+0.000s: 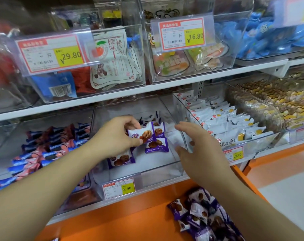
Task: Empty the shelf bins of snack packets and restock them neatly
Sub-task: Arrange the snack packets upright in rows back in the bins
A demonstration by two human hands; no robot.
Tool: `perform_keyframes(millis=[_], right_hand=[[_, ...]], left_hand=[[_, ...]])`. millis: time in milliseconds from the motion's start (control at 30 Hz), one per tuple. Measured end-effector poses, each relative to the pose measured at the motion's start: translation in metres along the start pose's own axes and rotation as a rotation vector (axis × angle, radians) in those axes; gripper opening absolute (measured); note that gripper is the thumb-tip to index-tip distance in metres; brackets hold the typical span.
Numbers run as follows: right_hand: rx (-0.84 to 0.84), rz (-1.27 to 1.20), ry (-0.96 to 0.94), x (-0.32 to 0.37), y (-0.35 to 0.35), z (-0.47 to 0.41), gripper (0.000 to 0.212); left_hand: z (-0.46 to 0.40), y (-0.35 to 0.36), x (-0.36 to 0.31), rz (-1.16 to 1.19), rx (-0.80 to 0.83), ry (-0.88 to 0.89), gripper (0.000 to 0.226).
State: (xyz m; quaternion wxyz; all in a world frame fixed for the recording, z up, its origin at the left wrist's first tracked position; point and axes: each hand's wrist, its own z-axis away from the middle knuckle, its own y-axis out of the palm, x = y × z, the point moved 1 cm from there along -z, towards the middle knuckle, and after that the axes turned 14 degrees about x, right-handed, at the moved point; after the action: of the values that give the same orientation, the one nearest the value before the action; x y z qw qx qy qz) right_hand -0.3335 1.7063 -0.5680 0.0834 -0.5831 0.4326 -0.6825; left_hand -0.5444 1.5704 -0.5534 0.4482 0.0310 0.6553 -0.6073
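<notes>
A clear shelf bin (165,168) on the lower shelf holds a few purple snack packets (157,146); more lie heaped on the orange ledge (202,218) below. The left hand (115,136) pinches one packet (142,134) inside the bin, while the right hand (198,145) hovers spread, seemingly empty.

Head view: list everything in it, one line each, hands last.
purple packets: a few, purple and white, in the middle bin.
middle bin: one, clear, lower shelf.
loose pile: many purple packets, on the orange ledge.
blue-pink packets: many, bin to the left.
white packets: many, rowed, bin to the right.
price tag: one, yellow 9.90, on the middle bin's front.
upper bins: clear, mixed packets.
left hand: pinches one purple packet.
right hand: open, at the bin's right wall.
</notes>
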Motion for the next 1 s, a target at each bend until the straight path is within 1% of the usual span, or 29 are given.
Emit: perform_keyframes(millis=[67, 200, 367, 433, 533, 700, 767, 867, 1000], right_hand=[[0.021, -0.003, 0.029, -0.006, 0.003, -0.001, 0.067], [0.011, -0.010, 0.036, -0.011, 0.006, -0.004, 0.073], [0.010, -0.029, 0.028, -0.015, 0.006, -0.004, 0.072], [0.012, -0.040, 0.021, -0.016, 0.006, -0.004, 0.071], [0.013, -0.060, 0.022, -0.017, 0.007, -0.004, 0.071], [0.004, -0.063, 0.016, -0.016, 0.007, -0.004, 0.069], [0.002, -0.070, 0.017, -0.015, 0.008, -0.003, 0.068], [0.009, -0.079, 0.024, -0.015, 0.007, -0.002, 0.068], [0.011, -0.073, 0.036, -0.013, 0.007, -0.003, 0.070]], left_hand=[[-0.008, 0.005, 0.005, -0.071, -0.015, -0.039, 0.035], [-0.022, 0.015, 0.014, -0.167, -0.018, -0.097, 0.036], [-0.033, 0.028, 0.022, -0.154, -0.037, -0.090, 0.036], [-0.035, 0.032, 0.024, -0.190, -0.045, -0.089, 0.034], [-0.036, 0.033, 0.027, -0.308, -0.054, -0.104, 0.033], [-0.034, 0.032, 0.026, -0.625, -0.122, -0.096, 0.030], [-0.035, 0.033, 0.025, -0.713, -0.132, -0.097, 0.031], [-0.037, 0.033, 0.022, -0.809, -0.125, -0.118, 0.032], [-0.039, 0.030, 0.021, -0.849, -0.129, -0.154, 0.031]])
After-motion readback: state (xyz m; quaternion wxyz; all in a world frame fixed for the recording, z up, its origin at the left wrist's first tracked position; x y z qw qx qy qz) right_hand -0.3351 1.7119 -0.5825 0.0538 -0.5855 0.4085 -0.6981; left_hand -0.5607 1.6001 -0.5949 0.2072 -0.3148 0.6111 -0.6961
